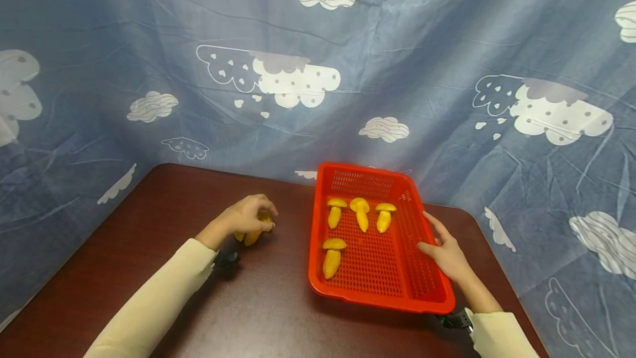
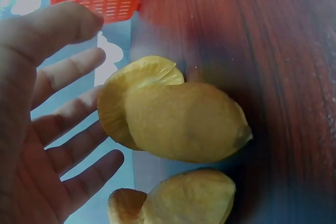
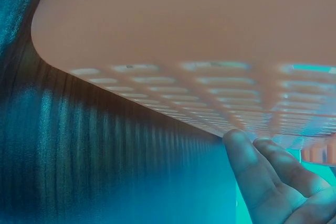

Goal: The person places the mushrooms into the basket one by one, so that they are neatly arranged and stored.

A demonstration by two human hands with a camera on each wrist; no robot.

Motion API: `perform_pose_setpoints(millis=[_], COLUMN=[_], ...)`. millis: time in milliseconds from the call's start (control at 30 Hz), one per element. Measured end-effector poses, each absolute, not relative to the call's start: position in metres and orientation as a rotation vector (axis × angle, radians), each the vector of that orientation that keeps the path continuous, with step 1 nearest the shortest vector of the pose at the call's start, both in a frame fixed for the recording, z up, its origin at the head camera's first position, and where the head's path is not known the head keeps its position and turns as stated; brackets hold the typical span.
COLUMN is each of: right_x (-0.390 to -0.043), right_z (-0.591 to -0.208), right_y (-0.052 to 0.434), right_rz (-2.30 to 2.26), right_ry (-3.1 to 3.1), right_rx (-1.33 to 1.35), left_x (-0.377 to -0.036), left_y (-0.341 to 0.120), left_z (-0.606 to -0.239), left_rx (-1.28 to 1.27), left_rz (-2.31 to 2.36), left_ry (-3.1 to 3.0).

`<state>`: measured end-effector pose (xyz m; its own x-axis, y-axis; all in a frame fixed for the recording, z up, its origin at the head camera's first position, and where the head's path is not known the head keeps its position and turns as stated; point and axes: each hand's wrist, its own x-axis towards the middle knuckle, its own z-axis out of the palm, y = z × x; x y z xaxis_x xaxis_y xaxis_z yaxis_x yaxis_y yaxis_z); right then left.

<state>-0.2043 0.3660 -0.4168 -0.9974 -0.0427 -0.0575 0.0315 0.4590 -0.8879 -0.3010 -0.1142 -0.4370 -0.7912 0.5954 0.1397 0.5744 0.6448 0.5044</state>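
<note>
My left hand [image 1: 248, 215] hovers around a yellow mushroom [image 2: 184, 121] on the table's left half. In the left wrist view its thumb and fingers are spread, with a gap between thumb and mushroom. A second yellow mushroom [image 2: 191, 198] lies close beside the first, partly cut off by the view's edge. My right hand [image 1: 449, 256] holds the right rim of a red plastic basket [image 1: 380, 304], thumb over the edge and fingers along the outer wall. Inside the basket, three mushrooms [image 1: 361, 214] form a row at the back, and another mushroom [image 1: 332, 258] lies at the front left.
Everything stands on a dark reddish-brown table [image 1: 248, 314]. A blue cloth with white clouds [image 1: 298, 79] hangs behind the table and along its sides. The basket's slotted outer wall [image 3: 173, 87] fills the upper part of the right wrist view.
</note>
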Motion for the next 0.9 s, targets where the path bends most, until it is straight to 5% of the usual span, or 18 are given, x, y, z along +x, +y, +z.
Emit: perform_pose_setpoints(millis=[900], right_x=[-0.203], right_z=[-0.417], right_y=[0.366], right_rz=[-1.635], right_ry=[2.592], right_rx=[-0.027], left_x=[-0.311], left_y=[-0.112], left_z=[-0.449], left_rx=[0.951], left_rz=[0.766], left_ry=[2.805])
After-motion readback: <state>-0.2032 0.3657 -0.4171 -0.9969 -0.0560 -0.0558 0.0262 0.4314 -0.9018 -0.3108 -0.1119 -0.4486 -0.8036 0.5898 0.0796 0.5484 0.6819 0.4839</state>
